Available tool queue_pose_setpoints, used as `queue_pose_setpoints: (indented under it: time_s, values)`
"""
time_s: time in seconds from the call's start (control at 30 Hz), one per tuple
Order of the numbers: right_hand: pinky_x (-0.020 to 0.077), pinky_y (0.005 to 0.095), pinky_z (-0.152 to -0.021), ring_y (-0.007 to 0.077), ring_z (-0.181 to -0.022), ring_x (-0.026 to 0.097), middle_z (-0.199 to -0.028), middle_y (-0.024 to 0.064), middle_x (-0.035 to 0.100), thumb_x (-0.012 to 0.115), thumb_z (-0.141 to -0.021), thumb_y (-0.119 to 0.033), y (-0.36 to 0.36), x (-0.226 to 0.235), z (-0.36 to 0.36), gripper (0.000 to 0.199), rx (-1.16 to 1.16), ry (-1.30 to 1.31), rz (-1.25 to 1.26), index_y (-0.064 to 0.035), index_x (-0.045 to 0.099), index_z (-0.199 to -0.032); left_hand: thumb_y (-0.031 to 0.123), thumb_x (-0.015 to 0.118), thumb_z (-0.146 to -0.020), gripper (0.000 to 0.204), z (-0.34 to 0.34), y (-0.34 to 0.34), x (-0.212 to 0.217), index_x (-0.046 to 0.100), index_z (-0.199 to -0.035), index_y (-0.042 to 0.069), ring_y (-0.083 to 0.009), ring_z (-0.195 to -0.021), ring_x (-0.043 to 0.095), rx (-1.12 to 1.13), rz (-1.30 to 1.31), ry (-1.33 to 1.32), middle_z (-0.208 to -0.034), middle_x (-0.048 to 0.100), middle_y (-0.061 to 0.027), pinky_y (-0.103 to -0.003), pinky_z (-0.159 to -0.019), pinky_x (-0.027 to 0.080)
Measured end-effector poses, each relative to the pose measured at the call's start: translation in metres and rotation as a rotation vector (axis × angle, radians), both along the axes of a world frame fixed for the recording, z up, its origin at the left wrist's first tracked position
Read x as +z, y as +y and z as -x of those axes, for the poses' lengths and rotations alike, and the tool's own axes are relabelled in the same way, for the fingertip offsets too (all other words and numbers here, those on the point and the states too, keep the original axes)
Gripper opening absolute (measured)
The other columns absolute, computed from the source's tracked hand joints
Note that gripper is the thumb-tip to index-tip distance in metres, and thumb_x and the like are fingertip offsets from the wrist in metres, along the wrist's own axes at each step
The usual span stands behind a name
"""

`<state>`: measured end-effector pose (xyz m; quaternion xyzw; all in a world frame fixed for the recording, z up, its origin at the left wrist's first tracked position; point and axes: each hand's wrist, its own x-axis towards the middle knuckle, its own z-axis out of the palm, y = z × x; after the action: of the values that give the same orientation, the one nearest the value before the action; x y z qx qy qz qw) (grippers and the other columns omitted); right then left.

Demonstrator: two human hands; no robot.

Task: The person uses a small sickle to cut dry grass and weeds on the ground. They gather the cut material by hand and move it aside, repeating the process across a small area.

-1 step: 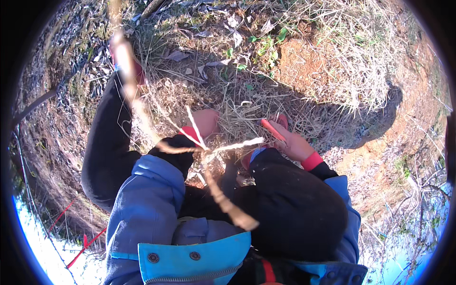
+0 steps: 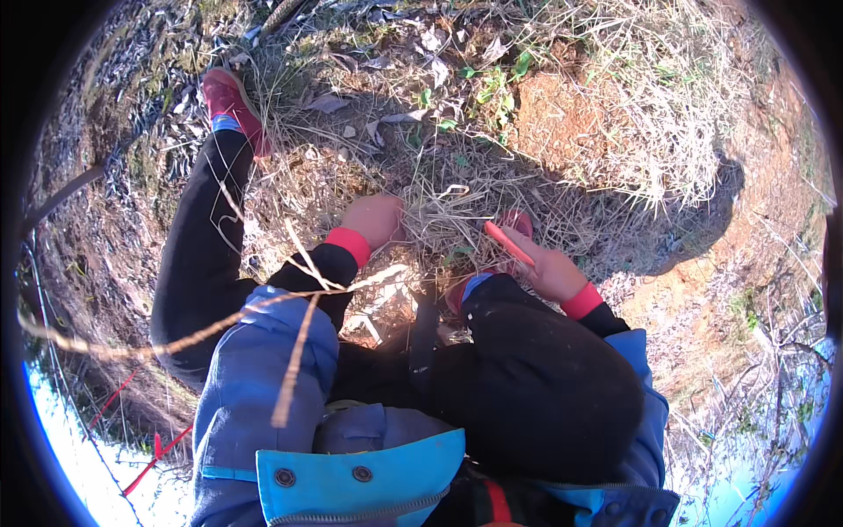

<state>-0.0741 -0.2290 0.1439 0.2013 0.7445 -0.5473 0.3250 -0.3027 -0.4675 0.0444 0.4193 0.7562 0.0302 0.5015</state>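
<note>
My left hand (image 2: 373, 221), with a red cuff at the wrist, is closed low at the left edge of a clump of dry grass (image 2: 443, 215). Its fingertips are hidden, but stalks run out beside the fist. Right of the clump, my right hand (image 2: 558, 274) is wrapped round a tool with an orange-red handle (image 2: 509, 243). What the tool's other end looks like does not show clearly. Close in front of the view, a blurred dry twig (image 2: 303, 351) with forked ends hangs across my left sleeve.
My bent legs in black trousers (image 2: 562, 369) flank the grass, and one red shoe (image 2: 230, 97) rests farther out at left. Straw (image 2: 650, 149), green leaves (image 2: 496, 97) and bare reddish soil (image 2: 549, 123) lie ahead. Thin branches (image 2: 781, 360) stand at right, a red ribbon (image 2: 158, 457) at left.
The blurred twig has swung left and down, uncovering the red shoe and my left wrist. Both hands stay nearly in place.
</note>
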Motion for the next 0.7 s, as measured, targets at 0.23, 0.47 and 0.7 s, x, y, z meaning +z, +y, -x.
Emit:
queue_pose_setpoints:
  time_s: [0.23, 0.47, 0.7]
  values:
    - [0.0506, 0.0286, -0.074, 0.0176, -0.081, 0.064, -0.112, 0.0102, 0.061, 0.056, -0.09, -0.012, 0.04, 0.066, -0.024, 0.052, -0.221, -0.048, -0.2, -0.007, 0.042, -0.14, 0.016, 0.066, -0.065, 0.012, 0.036, 0.052, 0.036, 0.062, -0.075, 0.011, -0.0296, -0.077, 0.064, -0.086, -0.268, 0.18, -0.078, 0.064, -0.0095, -0.041, -0.068, 0.052]
    - [0.0353, 0.0207, -0.037, 0.0066, -0.042, 0.042, -0.067, 0.0017, 0.051, 0.048, -0.094, -0.011, 0.009, 0.017, -0.04, 0.058, -1.145, -0.03, 0.081, -0.0168, 0.027, -0.148, 0.025, 0.074, -0.065, 0.022, 0.013, 0.042, 0.031, 0.067, -0.082, 0.013, -0.0265, -0.091, 0.064, -0.416, 0.182, 0.21, -0.091, 0.066, -0.0074, -0.041, -0.08, 0.046]
    - [0.04, 0.0221, -0.042, 0.0073, -0.047, 0.047, -0.069, 0.0012, 0.053, 0.051, -0.092, -0.009, 0.0, -0.01, -0.102, 0.06, -1.158, -0.065, 0.065, -0.0145, 0.029, -0.148, 0.012, 0.064, -0.07, 0.032, -0.039, 0.041, 0.003, 0.066, -0.102, 0.012, -0.0258, -0.122, 0.043, -0.557, -0.503, 0.146, -0.132, 0.048, -0.0067, -0.041, -0.096, 0.038]
